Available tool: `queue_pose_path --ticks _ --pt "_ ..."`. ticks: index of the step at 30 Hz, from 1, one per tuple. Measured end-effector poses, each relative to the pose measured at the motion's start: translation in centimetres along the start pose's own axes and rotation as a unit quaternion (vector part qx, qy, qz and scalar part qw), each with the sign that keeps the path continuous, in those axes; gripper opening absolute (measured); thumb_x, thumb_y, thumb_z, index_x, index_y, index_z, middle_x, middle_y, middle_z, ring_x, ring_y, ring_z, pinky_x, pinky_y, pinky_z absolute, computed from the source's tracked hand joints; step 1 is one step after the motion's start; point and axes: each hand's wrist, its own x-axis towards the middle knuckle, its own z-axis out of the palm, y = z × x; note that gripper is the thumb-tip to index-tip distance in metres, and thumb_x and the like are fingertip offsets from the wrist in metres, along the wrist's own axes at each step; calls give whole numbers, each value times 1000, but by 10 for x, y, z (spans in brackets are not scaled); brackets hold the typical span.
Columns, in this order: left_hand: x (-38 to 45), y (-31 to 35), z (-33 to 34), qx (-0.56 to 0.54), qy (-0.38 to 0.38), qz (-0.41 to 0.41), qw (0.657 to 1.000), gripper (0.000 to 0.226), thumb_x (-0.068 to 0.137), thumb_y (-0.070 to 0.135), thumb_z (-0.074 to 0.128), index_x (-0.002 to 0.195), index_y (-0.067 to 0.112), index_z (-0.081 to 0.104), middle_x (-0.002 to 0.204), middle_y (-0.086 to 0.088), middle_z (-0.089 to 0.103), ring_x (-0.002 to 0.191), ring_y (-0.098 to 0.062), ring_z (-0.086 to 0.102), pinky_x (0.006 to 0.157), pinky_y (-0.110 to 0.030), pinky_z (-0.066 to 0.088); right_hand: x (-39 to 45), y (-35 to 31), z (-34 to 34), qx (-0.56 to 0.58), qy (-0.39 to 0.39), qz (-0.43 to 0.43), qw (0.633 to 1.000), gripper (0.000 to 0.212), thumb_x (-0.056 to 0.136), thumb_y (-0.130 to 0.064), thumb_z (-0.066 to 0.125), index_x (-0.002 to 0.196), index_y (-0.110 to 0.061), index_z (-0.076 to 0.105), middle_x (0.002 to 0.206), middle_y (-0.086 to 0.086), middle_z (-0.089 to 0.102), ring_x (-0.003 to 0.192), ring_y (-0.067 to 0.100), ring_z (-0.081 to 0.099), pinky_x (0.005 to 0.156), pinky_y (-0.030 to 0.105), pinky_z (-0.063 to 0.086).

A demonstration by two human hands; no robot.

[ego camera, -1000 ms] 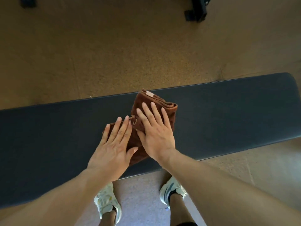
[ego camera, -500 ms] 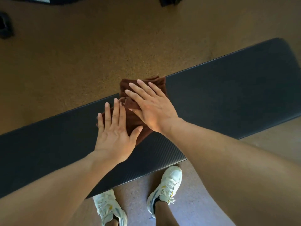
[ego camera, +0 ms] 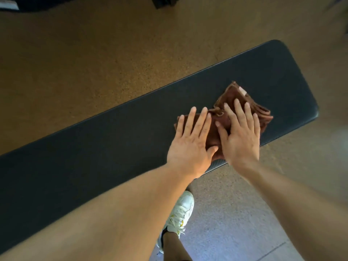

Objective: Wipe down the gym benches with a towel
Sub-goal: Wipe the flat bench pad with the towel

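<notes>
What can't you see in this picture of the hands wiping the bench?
Head view only:
- Middle of the brown towel: covered by the left hand and right hand.
- Left end of the bench: cut off by the frame edge and forearm.
- Dark shapes at the top edge: cut off, unidentifiable.

Dim warm light, soft motion blur, wide-angle bending at edges

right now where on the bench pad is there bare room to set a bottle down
The bench pad is bare along its long stretch left of the left hand. A narrow bare strip lies between the towel and the pad's rounded right end. It is crowded where both flat hands, left and right hand, press the towel.
</notes>
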Motion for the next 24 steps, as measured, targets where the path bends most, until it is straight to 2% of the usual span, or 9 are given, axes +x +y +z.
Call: queue_pose_path --ticks 2,6,10,15,18,22,24 --pt "-28 -2 11 -12 -6 10 1000 84 104 57 29 159 13 -17 168 -3 -25 151 -26 -32 126 -50 -9 -30 -10 9 8 9 13 1000 57 107 -48 36 160 -29 36 172 0 27 162 23 12 131 41 1" --pt "-98 -29 27 -33 7 -3 999 84 105 55 31 159 13 -17 167 -2 -27 151 -23 -32 126 -48 -10 -77 -55 26 16 -3 -15 1000 58 105 -45 39 160 -27 39 171 -1 29 161 22 14 130 40 2" --pt "-177 -90 44 -42 40 -53 997 86 103 57 32 159 12 -15 167 -3 -25 152 -22 -30 125 -47 -13 -123 -144 52 16 -17 -56 998 59 105 -44 35 161 -26 38 171 -3 26 162 20 12 131 38 0" --pt "-283 -188 45 -61 33 -107 992 81 104 59 21 158 14 -20 165 -1 -32 149 -19 -35 123 -45 -20 -169 -271 87 -19 -52 -143 988 58 107 -44 31 162 -27 35 172 -1 25 162 21 11 131 42 3" --pt "-343 -243 51 -56 57 -161 984 81 104 58 22 159 13 -17 167 -4 -26 152 -22 -29 126 -48 -10 -193 -346 109 -29 -72 -196 978 58 107 -44 32 162 -28 33 173 -3 22 163 20 6 131 44 3" --pt "-423 -311 65 -61 61 -244 966 82 100 57 23 161 6 2 171 -12 -3 158 -29 -6 126 -53 14 -225 -449 136 -31 -105 -292 950 59 106 -44 37 162 -28 32 173 -2 24 162 22 7 130 44 1" --pt "-458 -339 69 -68 66 -281 955 83 99 56 25 161 3 10 170 -14 5 158 -31 3 124 -54 19 -239 -494 148 -29 -127 -341 931 59 107 -45 36 163 -28 31 173 -2 23 163 24 6 130 45 0"
